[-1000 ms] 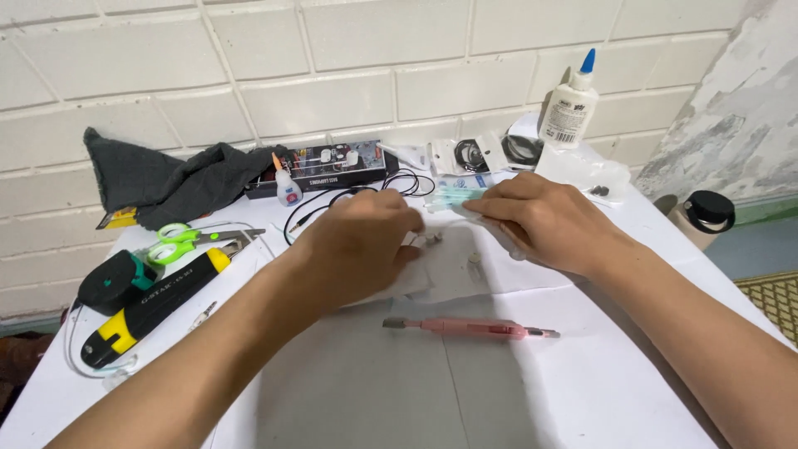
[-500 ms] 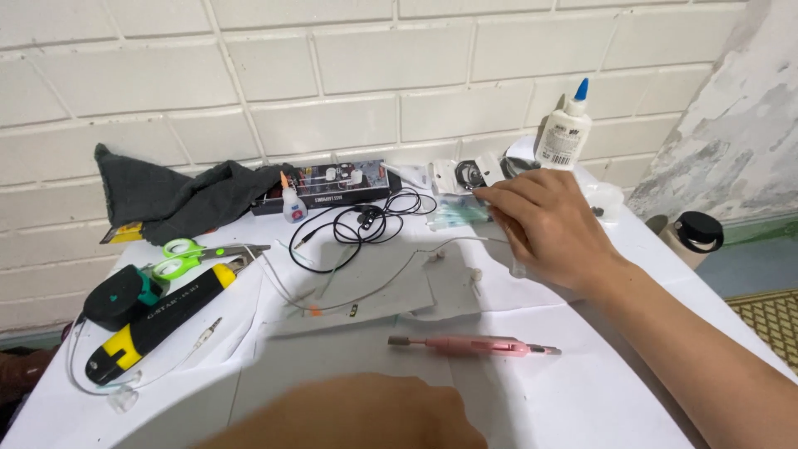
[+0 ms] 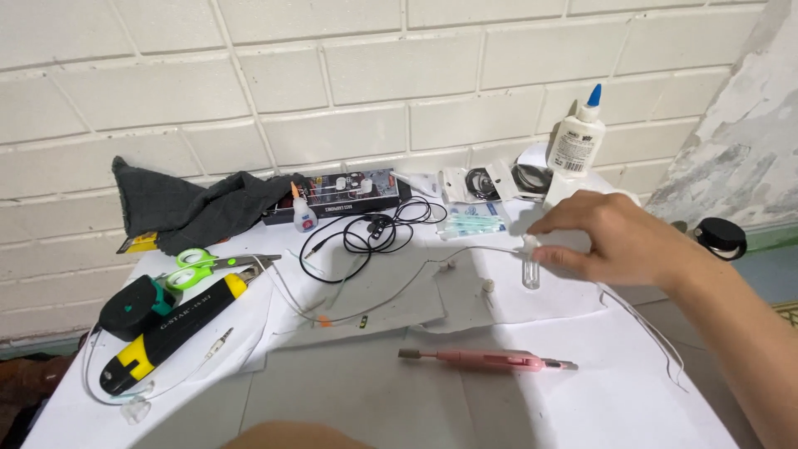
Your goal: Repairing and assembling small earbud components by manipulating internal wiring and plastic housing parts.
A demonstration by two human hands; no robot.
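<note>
Pinching the end of a thin white earphone cable (image 3: 465,254) between thumb and fingertips, the right hand (image 3: 617,241) hovers over the white table (image 3: 632,399), just above a small clear vial (image 3: 530,275). From there the cable trails left across paper sheets (image 3: 391,299). Only a sliver of the left hand (image 3: 291,435) shows at the bottom edge, so its grip cannot be told. A pink pen-shaped tool (image 3: 490,359) lies nearer the viewer. Green scissors (image 3: 204,264), a yellow-and-black utility knife (image 3: 170,331) and a white glue bottle (image 3: 578,137) sit around.

right hand (image 3: 619,241) pinches thin white wire (image 3: 465,252) above small clear vial (image 3: 530,274).
</note>
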